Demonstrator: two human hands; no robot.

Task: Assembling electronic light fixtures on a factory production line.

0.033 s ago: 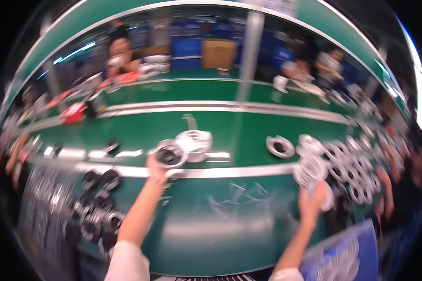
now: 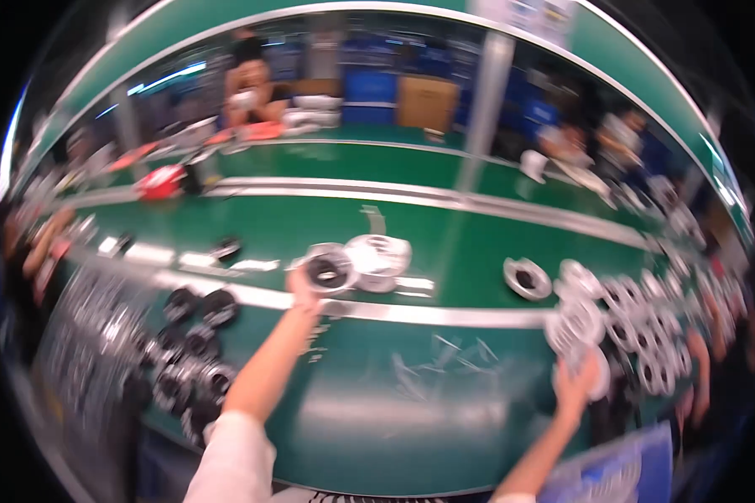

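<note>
White strip (image 2: 461, 317) borders green worktop (image 2: 352, 457) spanning left hand (image 2: 303, 289) to right hand (image 2: 579, 381).

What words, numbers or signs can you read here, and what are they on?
No words, numbers, brands or signs can be read.
Pale sheet on the green panel up top: marks too small and blurred to read.
Blue sheet-like thing, lower right: pale marks, too blurred to read.
Dark-centred round part in the left hand, white round pieces by the right hand: no lettering to make out.
</note>
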